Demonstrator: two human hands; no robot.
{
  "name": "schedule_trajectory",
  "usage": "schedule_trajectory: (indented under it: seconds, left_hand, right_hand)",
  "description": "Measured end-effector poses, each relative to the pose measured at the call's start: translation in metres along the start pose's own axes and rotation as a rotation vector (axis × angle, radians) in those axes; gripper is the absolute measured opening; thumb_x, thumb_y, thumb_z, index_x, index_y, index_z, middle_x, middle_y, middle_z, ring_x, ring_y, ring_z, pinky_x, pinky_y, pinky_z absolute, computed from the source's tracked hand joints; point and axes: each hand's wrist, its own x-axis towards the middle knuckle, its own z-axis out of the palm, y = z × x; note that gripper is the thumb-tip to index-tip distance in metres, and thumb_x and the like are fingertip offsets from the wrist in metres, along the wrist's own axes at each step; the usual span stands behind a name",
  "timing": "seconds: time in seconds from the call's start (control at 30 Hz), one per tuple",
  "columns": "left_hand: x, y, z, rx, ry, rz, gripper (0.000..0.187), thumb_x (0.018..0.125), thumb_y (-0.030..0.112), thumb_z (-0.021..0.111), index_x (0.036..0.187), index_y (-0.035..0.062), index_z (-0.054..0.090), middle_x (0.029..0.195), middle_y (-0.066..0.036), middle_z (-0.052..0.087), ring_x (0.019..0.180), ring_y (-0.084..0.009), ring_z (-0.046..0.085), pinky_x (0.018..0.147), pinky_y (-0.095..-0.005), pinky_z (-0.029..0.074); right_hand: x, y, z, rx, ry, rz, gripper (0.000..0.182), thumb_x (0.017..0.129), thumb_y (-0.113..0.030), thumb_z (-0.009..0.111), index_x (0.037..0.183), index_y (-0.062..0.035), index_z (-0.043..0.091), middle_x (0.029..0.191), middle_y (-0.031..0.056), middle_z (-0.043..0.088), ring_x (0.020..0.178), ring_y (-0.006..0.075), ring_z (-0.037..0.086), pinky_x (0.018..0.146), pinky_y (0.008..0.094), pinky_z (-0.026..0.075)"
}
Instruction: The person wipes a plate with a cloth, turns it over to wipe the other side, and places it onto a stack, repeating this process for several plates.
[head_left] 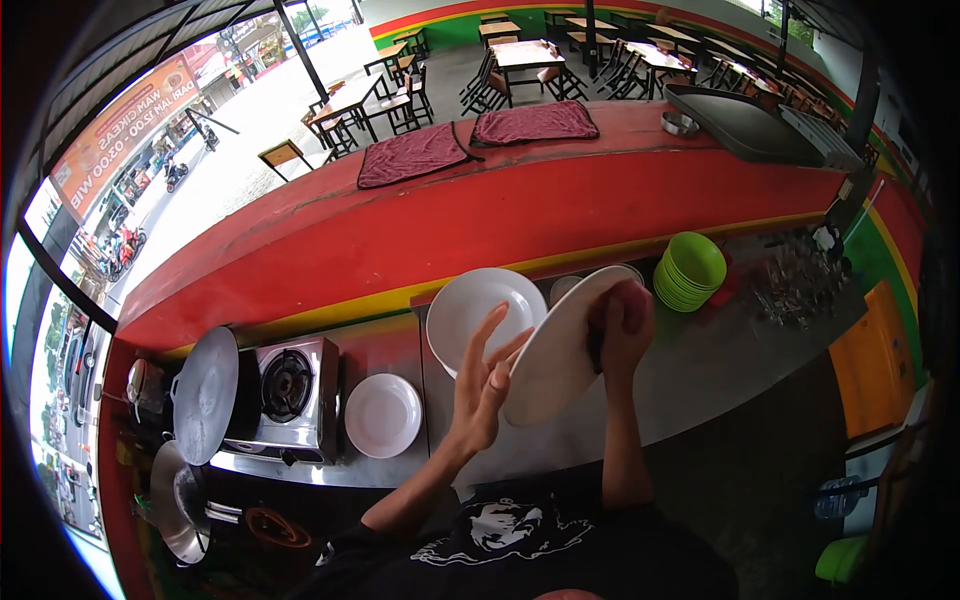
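Note:
A large white plate is tilted up on edge between my two hands above the counter. My right hand presses a bunched dark red cloth to the plate's right face, with the fingers closed around the cloth. At the plate's left rim is my left hand, its fingers stretched out and spread, the thumb right by the rim. Behind my left hand lies another large white plate on the counter. A smaller white plate lies to the left.
A gas stove and a big wok are at the left of the metal counter. Stacked green bowls and piled cutlery stand at the right. Red cloths and a black tray lie on the red ledge.

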Motion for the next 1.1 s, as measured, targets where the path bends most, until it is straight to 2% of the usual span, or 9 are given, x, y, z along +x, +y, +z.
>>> schedule_trajectory:
  seconds: [0.03,0.13,0.23,0.37,0.47,0.63,0.73,0.97,1.1]
  left_hand:
    - [0.004,0.004,-0.007,0.025,-0.041,-0.073,0.070,0.101,0.050,0.048,0.150,0.0030,0.030,0.134,-0.024,0.055,0.127,-0.0310,0.052,0.106,-0.0428,0.039]
    - [0.012,0.005,-0.021,0.202,-0.152,-0.187,0.061,0.103,0.047,0.046,0.145,0.0025,0.040,0.129,-0.020,0.060,0.125,-0.0240,0.053,0.106,-0.0364,0.039]
    - [0.009,-0.007,-0.024,0.356,-0.022,-0.289,0.053,0.105,0.043,0.045,0.129,-0.0030,0.056,0.098,-0.014,0.068,0.099,-0.0186,0.062,0.087,-0.0313,0.045]
    - [0.008,-0.008,-0.014,0.527,0.040,-0.255,0.048,0.107,0.037,0.043,0.116,-0.0070,0.061,0.067,-0.008,0.055,0.069,-0.0103,0.050,0.063,-0.0300,0.042]
    - [0.006,-0.005,0.000,0.547,0.117,-0.050,0.045,0.107,0.033,0.043,0.105,-0.0073,0.061,0.063,-0.004,0.043,0.065,-0.0083,0.039,0.057,-0.0295,0.036]
    - [0.010,-0.005,-0.012,0.528,0.321,-0.013,0.048,0.107,0.035,0.041,0.105,-0.0067,0.063,0.065,-0.003,0.049,0.066,-0.0069,0.043,0.057,-0.0282,0.036]
    - [0.015,-0.015,-0.019,0.468,0.424,0.090,0.054,0.107,0.041,0.039,0.106,-0.0070,0.064,0.068,0.001,0.050,0.067,-0.0062,0.042,0.058,-0.0257,0.035]
    - [0.015,-0.029,-0.012,0.340,0.340,-0.020,0.058,0.108,0.042,0.035,0.119,-0.0079,0.061,0.110,-0.013,0.068,0.100,-0.0170,0.063,0.089,-0.0302,0.050]
    - [0.003,-0.030,-0.009,0.310,0.249,-0.119,0.058,0.109,0.042,0.032,0.117,-0.0074,0.061,0.106,-0.011,0.068,0.095,-0.0145,0.061,0.085,-0.0285,0.049]
  right_hand:
    - [0.003,-0.020,-0.003,0.012,-0.035,0.023,0.031,0.083,-0.009,0.069,0.112,-0.0014,0.062,0.105,0.0098,0.065,0.100,0.0180,0.062,0.091,0.0325,0.049]
    - [0.009,-0.024,-0.003,-0.155,-0.188,-0.325,0.044,0.075,-0.017,0.077,0.115,-0.0049,0.063,0.097,0.0120,0.068,0.086,0.0267,0.068,0.081,0.0350,0.054]
    - [0.004,-0.042,0.003,-0.161,-0.281,-0.385,0.051,0.070,-0.016,0.079,0.117,-0.0050,0.063,0.099,0.0128,0.068,0.087,0.0302,0.068,0.079,0.0373,0.055]
    - [-0.004,-0.048,0.009,-0.182,-0.264,-0.428,0.064,0.071,-0.019,0.077,0.131,-0.0041,0.057,0.118,0.0137,0.063,0.107,0.0322,0.061,0.092,0.0431,0.048]
    - [-0.003,-0.044,0.011,-0.231,-0.222,-0.440,0.075,0.074,-0.024,0.074,0.142,-0.0025,0.047,0.136,0.0179,0.050,0.123,0.0364,0.049,0.105,0.0499,0.037]
    - [-0.017,-0.021,0.021,-0.378,-0.185,-0.320,0.088,0.083,-0.035,0.064,0.153,0.0014,0.025,0.157,0.0315,0.016,0.144,0.0535,0.016,0.116,0.0595,0.018]
    - [-0.056,-0.021,0.028,-0.447,-0.381,-0.273,0.088,0.088,-0.039,0.057,0.154,0.0020,0.016,0.158,0.0360,0.004,0.144,0.0598,0.000,0.116,0.0633,0.012]
    - [-0.107,-0.047,0.045,-0.121,-0.603,-0.338,0.078,0.100,-0.039,0.045,0.153,0.0066,0.011,0.157,0.0385,0.000,0.144,0.0599,-0.004,0.115,0.0658,0.005]
    - [-0.100,-0.047,0.059,-0.065,-0.467,-0.374,0.077,0.097,-0.044,0.048,0.154,-0.0004,0.021,0.157,0.0371,0.007,0.143,0.0609,0.001,0.114,0.0674,0.008]
